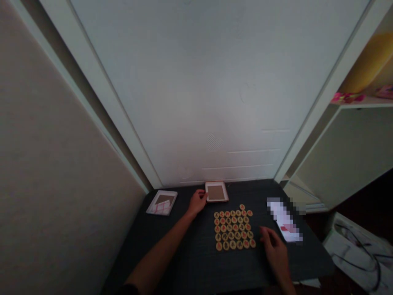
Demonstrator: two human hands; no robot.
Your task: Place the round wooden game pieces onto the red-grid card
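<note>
Several round wooden game pieces (233,229) with red and dark marks lie in a tight grid on a dark table (184,254). My left hand (198,202) reaches to the far side of the table and grips the left edge of a small open box (216,191) with a pale rim and a brown inside. My right hand (273,243) rests on the table just right of the grid, fingers loosely spread, holding nothing.
A second flat box part (162,202) with a red-checked sheet in it lies at the table's far left. A blurred white and red item (285,221) lies at the right. A pale wall stands behind the table, shelves at the right, a white object with cables on the floor.
</note>
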